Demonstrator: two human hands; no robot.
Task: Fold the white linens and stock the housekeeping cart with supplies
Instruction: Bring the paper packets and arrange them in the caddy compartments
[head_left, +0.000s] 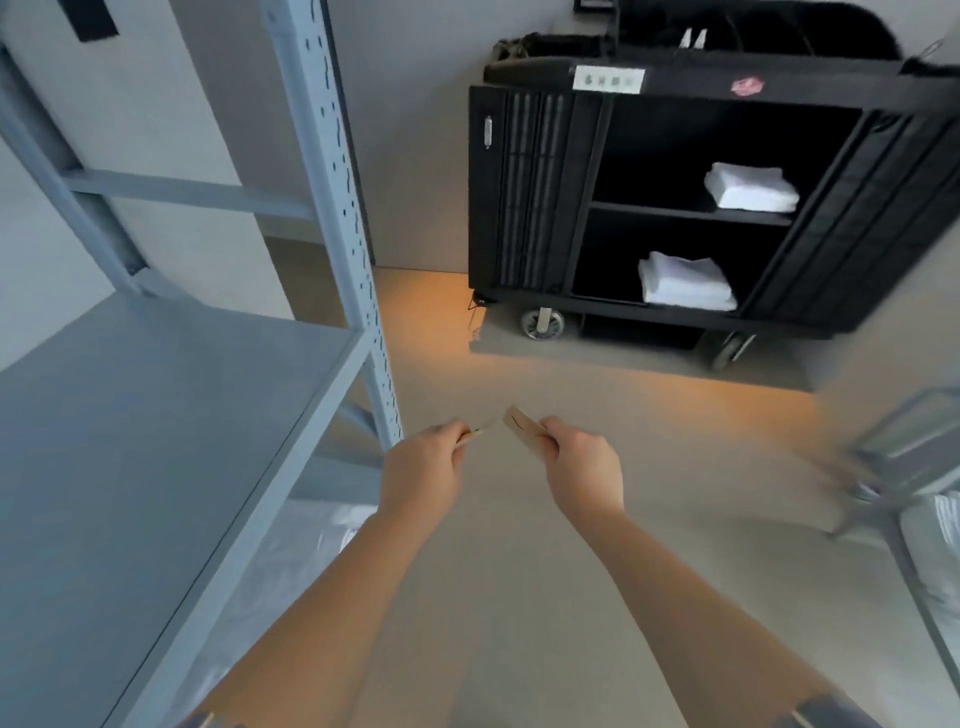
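A black housekeeping cart (535, 187) stands against the far wall with its front open. One stack of folded white linens (750, 188) lies on its upper shelf and another white stack (685, 283) on its lower shelf. My left hand (423, 470) grips a thin tan packet (478, 432) that sticks out between the fingers. My right hand (584, 467) grips a wider flat tan packet (524, 428). Both hands are held out over the floor, well short of the cart.
A grey metal shelving unit (332, 208) fills the left side, with a bare shelf board (156, 415) at hip height and white bagged linen (291, 561) below it. Another frame with white bedding (935, 551) sits at the right edge. Grey floor lies between me and the cart.
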